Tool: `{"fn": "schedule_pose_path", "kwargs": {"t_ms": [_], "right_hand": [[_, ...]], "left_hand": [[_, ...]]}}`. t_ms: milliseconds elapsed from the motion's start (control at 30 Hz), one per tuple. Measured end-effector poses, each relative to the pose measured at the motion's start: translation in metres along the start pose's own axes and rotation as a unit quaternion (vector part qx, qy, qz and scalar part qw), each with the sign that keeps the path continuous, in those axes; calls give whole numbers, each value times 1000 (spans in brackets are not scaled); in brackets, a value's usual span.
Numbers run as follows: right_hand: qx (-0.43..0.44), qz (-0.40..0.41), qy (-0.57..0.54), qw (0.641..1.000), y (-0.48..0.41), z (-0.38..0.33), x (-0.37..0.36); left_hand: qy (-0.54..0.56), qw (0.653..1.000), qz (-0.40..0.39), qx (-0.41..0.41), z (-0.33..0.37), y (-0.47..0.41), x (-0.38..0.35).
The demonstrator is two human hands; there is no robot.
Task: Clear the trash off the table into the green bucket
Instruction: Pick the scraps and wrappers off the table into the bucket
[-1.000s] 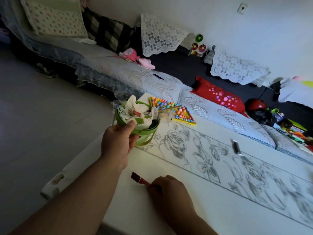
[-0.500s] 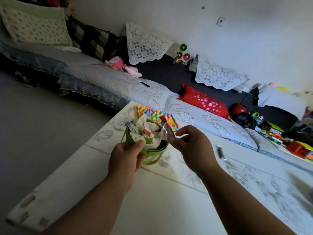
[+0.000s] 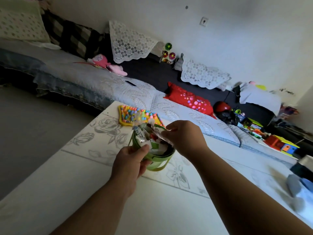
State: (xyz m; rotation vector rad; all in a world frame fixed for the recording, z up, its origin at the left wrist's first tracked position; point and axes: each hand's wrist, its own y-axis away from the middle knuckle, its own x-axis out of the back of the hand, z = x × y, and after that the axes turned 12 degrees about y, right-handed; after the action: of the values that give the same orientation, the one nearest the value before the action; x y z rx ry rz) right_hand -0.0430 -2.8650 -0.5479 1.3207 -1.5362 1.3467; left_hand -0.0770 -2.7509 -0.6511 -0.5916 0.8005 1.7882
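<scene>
The right hand's point(image 3: 183, 138) fingertips are pinched together on a crinkly clear wrapper point(image 3: 162, 135), held right over the mouth of the green bucket point(image 3: 157, 161), probably so the scrap falls inside rather than back onto the table. The left hand point(image 3: 130, 162) is clamped on the bucket's near wall, thumb hooked at the rim, which steadies the light container and tips its opening toward the incoming piece. The bucket is already crammed with crumpled paper and packaging point(image 3: 144, 136) heaped above the rim, so the new piece will likely need pressing down to stay put. The bucket sits toward the far left corner of the white flower-printed table point(image 3: 84, 184), just in front of a bright beaded mat point(image 3: 130, 114) lying at the far edge. At the right edge, blurred bluish-grey items point(image 3: 298, 185) remain; whether they are trash cannot be told.
</scene>
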Motion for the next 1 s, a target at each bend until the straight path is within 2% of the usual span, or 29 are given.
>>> {"fn": "schedule_pose_path", "kwargs": {"t_ms": [133,233,333,400,500,567,667,867,1000], "right_hand": [[-45,81,-114,989,31,16,4],[-150,87,-252,952,60,34,-19],[-267,-32,-404,874,77,50,-48],[-292,-105,-490,814,79,57,-60],[-300,-146,-586,739,72,65,-66],[-314,-144,-618,706,66,73,-67],[-317,-134,-632,695,60,89,-68],[-325,-103,-595,727,57,107,-74],[-336,-101,-581,735,58,110,-81]], "left_hand": [[20,1000,-6,4,0,3,-7],[24,1000,-17,2,2,5,-7],[12,1000,-28,5,4,9,-5],[5,999,-37,17,3,13,-4],[-8,998,-49,39,0,18,-3],[-18,997,-56,54,-2,19,-1],[-39,994,-60,77,-7,19,1],[-60,990,-46,123,-15,13,8],[-66,989,-35,129,-19,9,11]]}}
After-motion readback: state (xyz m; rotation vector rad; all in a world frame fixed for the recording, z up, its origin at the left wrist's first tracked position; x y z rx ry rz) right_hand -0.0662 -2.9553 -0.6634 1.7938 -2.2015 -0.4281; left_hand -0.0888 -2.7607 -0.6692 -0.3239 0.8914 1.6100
